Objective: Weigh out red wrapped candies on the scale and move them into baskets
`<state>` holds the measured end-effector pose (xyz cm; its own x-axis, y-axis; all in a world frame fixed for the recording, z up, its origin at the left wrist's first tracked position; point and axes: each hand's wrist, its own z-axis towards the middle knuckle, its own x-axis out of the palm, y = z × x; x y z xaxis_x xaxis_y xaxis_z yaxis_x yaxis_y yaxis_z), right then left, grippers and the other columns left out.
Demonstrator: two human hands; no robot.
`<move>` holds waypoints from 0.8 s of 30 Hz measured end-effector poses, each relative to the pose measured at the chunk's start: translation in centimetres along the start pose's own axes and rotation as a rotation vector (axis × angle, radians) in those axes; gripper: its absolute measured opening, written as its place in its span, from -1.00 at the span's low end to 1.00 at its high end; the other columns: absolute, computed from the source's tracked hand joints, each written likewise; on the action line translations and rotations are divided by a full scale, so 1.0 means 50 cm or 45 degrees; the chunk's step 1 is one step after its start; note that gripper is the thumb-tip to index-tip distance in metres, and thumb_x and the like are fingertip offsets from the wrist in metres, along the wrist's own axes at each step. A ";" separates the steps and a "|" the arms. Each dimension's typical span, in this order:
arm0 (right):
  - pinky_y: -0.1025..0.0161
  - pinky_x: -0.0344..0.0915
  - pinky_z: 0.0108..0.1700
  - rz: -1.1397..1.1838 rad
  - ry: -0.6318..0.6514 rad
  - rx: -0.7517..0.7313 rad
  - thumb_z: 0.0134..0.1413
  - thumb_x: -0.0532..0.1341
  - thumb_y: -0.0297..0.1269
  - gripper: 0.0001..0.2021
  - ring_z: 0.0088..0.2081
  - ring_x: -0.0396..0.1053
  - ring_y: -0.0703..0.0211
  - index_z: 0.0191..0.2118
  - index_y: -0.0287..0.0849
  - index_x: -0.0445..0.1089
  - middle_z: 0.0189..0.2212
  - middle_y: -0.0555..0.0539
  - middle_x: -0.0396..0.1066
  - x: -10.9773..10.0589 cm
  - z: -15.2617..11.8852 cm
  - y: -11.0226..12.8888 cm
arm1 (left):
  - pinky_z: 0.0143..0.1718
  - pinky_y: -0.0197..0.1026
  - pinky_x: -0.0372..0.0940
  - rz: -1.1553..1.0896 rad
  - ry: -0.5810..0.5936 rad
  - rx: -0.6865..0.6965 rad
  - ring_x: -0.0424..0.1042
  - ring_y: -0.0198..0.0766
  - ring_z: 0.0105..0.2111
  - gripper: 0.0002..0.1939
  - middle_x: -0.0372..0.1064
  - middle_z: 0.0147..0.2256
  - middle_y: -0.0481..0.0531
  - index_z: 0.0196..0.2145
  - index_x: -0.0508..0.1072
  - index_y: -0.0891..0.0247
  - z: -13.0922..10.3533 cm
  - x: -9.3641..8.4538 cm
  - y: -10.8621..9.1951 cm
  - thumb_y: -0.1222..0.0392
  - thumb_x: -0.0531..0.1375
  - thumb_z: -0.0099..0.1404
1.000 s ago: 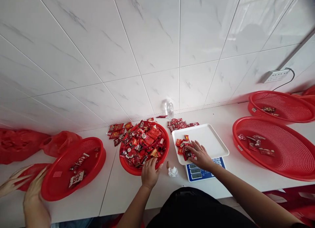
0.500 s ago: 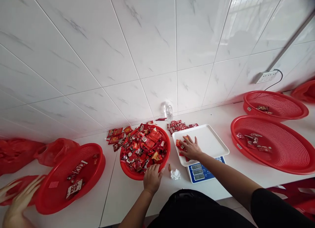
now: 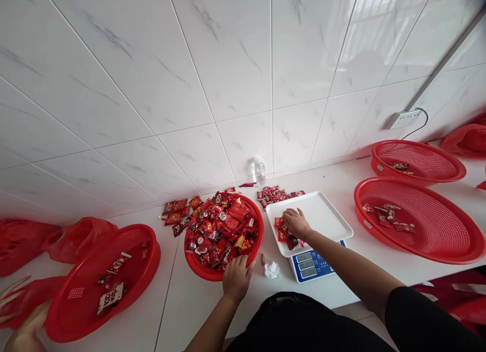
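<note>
A round red basket [image 3: 261,235] heaped with red-wrapped packets stands in front of me. My left hand [image 3: 237,278] is curled over its near rim, thumb on the right. To the right, a white tray [image 3: 326,215] rests on a blue scale [image 3: 310,266] with displays. Several red packets [image 3: 281,234] lie at the tray's left end. Over them is my right hand [image 3: 296,223], its fingers bent and touching the packets; whether one is pinched is hidden.
More packets lie behind the tray [image 3: 275,195] and left of the basket [image 3: 176,210]. A clear bottle [image 3: 260,172] stands by the wall, crumpled tissue [image 3: 272,270] in front. Red baskets stand left [image 3: 152,261] and right [image 3: 417,190]. Another person's hands [image 3: 28,321] are far left.
My right hand has drawn its spread fingers in and shifted slightly, uncovering more packets on the tray. My left hand stays on the basket rim. The other person's hands moved left and down.
</note>
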<state>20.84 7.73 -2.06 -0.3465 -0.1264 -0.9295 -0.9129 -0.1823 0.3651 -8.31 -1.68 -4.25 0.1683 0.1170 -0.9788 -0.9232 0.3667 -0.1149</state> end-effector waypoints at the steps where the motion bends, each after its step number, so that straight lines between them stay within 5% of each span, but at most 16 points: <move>1: -0.09 -0.23 0.21 0.004 -0.021 0.020 0.28 -0.20 -0.25 -0.61 0.18 0.02 0.06 -0.06 -0.08 0.34 0.05 -0.12 0.28 -0.004 -0.003 -0.003 | -0.19 -0.13 0.23 0.000 0.001 -0.001 0.39 -0.15 -0.19 -0.62 0.45 -0.20 0.05 -0.11 0.40 0.22 0.000 0.000 0.000 -0.02 -0.06 0.33; 5: -0.17 -0.20 0.19 0.006 -0.078 0.094 0.21 -0.11 0.02 -0.54 0.26 -0.17 -0.07 0.11 -0.04 0.20 0.20 -0.16 0.05 -0.002 -0.026 -0.002 | -0.19 -0.13 0.22 0.011 -0.007 0.004 0.39 -0.16 -0.20 -0.62 0.45 -0.20 0.04 -0.10 0.40 0.22 0.002 0.002 0.000 -0.01 -0.07 0.34; 11: -0.33 -0.43 0.15 -0.084 0.041 0.064 0.03 -0.09 0.29 -0.34 0.29 -0.45 -0.23 0.21 0.15 0.05 0.32 -0.07 -0.33 0.030 -0.056 0.014 | -0.21 -0.15 0.22 0.027 -0.008 0.008 0.40 -0.17 -0.23 -0.62 0.46 -0.22 0.04 -0.12 0.41 0.21 0.001 0.003 0.002 -0.02 -0.08 0.34; 17: -0.36 -0.40 0.13 -0.102 0.112 0.030 -0.01 -0.08 0.33 -0.28 0.28 -0.41 -0.28 0.25 0.18 -0.04 0.32 -0.08 -0.30 0.034 -0.034 0.015 | -0.22 -0.14 0.24 0.033 -0.020 0.019 0.40 -0.17 -0.23 -0.62 0.46 -0.22 0.05 -0.11 0.41 0.20 0.001 0.005 0.004 -0.01 -0.07 0.34; 24: -0.21 -0.24 0.16 -0.083 0.057 -0.011 0.05 -0.05 0.25 -0.37 0.26 -0.26 -0.17 0.20 0.13 0.08 0.24 -0.09 -0.01 0.042 -0.027 0.011 | -0.22 -0.15 0.23 0.051 -0.006 0.018 0.41 -0.18 -0.25 -0.62 0.46 -0.23 0.05 -0.11 0.41 0.21 0.002 -0.001 0.000 0.00 -0.09 0.35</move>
<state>19.89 6.04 -3.72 -0.2760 -0.1572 -0.9482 -0.9314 -0.1996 0.3043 -8.28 -1.57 -4.19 0.1328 0.1362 -0.9817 -0.9242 0.3749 -0.0730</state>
